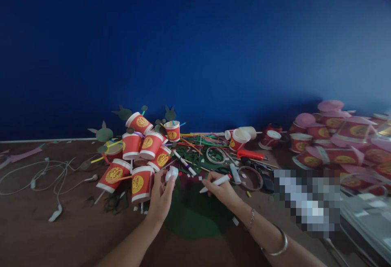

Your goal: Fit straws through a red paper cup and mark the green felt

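A small white round object (pixel 171 173), too small to name for certain, is pinched between the fingers and thumb of my left hand (pixel 161 198). In my right hand (pixel 222 191) is a white marker (pixel 218 181), its tip pointing left and its red end to the right. Both hands are over a dark green sheet (pixel 197 218) on the brown table. Red and white paper cups (pixel 142 183) lie piled just left of my left hand. A white and purple marker (pixel 185 163) lies beyond the gap between my hands.
Coloured sticks (pixel 200 140) and green scraps lie at the back. An orange-red cutter (pixel 250 154) and a tape ring (pixel 250 178) sit right of centre. White earphones (pixel 55 213) are at left. More cups (pixel 332 157) with pink paper are stacked at right.
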The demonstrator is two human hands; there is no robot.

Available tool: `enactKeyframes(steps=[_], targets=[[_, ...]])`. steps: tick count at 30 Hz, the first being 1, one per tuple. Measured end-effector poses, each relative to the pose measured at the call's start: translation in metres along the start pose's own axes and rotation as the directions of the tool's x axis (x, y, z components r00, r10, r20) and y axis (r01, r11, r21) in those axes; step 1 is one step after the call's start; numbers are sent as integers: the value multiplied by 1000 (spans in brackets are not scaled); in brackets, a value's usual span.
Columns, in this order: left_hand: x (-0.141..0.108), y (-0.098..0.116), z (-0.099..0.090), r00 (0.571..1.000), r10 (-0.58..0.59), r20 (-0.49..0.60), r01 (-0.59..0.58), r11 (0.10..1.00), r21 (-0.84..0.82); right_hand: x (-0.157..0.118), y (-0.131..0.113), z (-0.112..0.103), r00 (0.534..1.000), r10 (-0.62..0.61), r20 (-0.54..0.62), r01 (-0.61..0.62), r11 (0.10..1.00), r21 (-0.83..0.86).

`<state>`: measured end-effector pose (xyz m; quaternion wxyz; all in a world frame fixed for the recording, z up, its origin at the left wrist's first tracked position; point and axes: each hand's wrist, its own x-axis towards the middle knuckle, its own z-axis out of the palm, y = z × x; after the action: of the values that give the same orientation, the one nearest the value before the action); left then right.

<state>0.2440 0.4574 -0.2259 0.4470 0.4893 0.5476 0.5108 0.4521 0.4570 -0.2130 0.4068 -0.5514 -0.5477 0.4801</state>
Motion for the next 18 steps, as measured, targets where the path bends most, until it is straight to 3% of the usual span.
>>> enactKeyframes(steps=[6, 18], targets=[[-1, 1, 0, 1000, 12, 8, -12, 1000, -2, 0, 4, 1, 997, -8, -74, 3, 997, -74], [0, 1, 0, 1000, 22, 8, -22, 1000, 15, 0, 10, 2, 999, 43, -27, -45, 992, -117]])
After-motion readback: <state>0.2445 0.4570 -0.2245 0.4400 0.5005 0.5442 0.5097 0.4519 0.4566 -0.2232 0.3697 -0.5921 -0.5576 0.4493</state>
